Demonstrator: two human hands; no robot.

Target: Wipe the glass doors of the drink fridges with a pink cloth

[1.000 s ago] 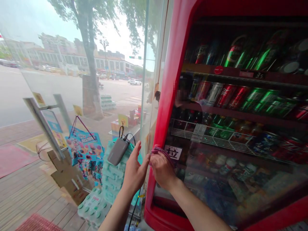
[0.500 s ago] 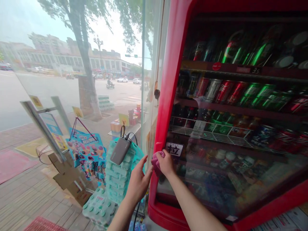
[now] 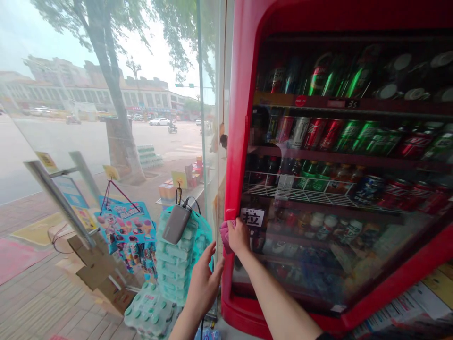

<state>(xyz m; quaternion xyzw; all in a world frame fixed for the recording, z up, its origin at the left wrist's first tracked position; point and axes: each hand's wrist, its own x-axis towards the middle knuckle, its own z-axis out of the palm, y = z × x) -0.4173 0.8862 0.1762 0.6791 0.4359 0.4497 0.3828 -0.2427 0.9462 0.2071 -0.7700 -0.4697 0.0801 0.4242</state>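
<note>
On your left you face a tall, clear glass pane (image 3: 207,141) with a tubular silver metal handle (image 3: 62,205). Below it you see ground of grey rectangular paving bricks (image 3: 67,283), with a flat pink mat (image 3: 14,257) at its edge. Through the glass you look onto a wide grey road (image 3: 21,156) and a long, pale multi-storey building (image 3: 92,92), under bright daylight from a whitish sky (image 3: 155,45).
</note>
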